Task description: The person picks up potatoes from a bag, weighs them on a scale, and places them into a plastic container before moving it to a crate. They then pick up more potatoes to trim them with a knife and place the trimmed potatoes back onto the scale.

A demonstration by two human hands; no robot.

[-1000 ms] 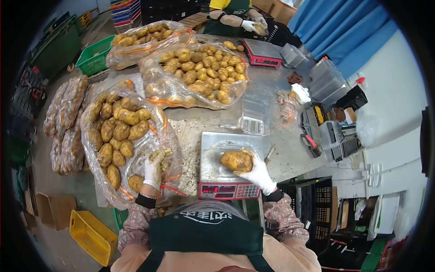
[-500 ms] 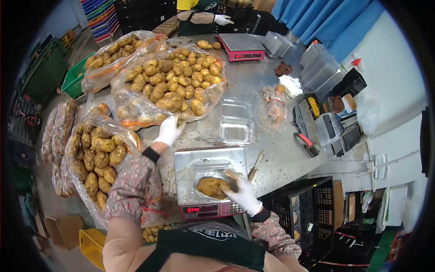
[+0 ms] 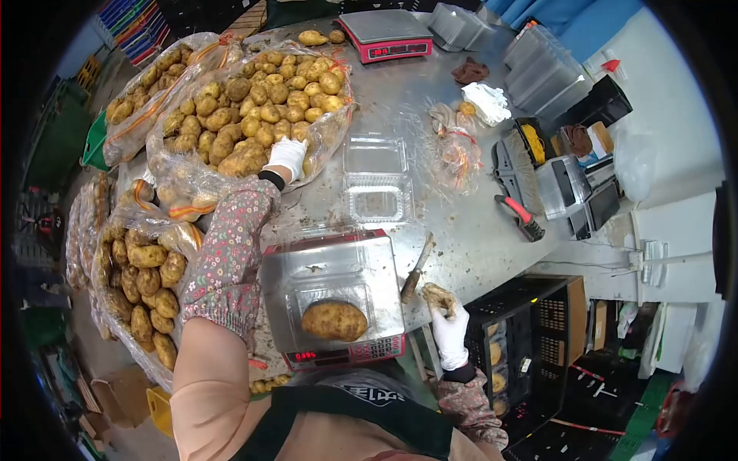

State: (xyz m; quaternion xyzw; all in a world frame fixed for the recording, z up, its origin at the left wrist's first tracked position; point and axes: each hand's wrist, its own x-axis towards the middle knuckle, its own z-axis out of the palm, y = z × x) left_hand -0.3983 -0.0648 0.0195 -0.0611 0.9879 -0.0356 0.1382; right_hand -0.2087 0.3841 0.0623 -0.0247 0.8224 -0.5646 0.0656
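Observation:
My left hand (image 3: 287, 157), in a white glove, rests at the near right side of a large clear bag of potatoes (image 3: 250, 107). Its fingers stretch over the potatoes, touching them. My right hand (image 3: 449, 329), also gloved with soiled fingertips, hovers at the table's near edge, right of the scale. Its fingers are loosely curled and apart, and I see nothing held. One big brown potato (image 3: 334, 320) lies in a clear plastic tray (image 3: 300, 293) on the scale (image 3: 277, 269), whose red display is lit. A knife (image 3: 415, 273) lies between the scale and my right hand.
Clear plastic containers (image 3: 377, 192) lie beyond the scale. A second scale (image 3: 392, 48) stands at the far side. Further potato bags (image 3: 146, 284) are on the left. A red-handled tool (image 3: 523, 219) and black crates (image 3: 530, 346) are on the right.
My right hand has let go of the potato on the scale and moved right. My left hand has moved from the bag's near edge onto the potatoes. The whole view has shifted.

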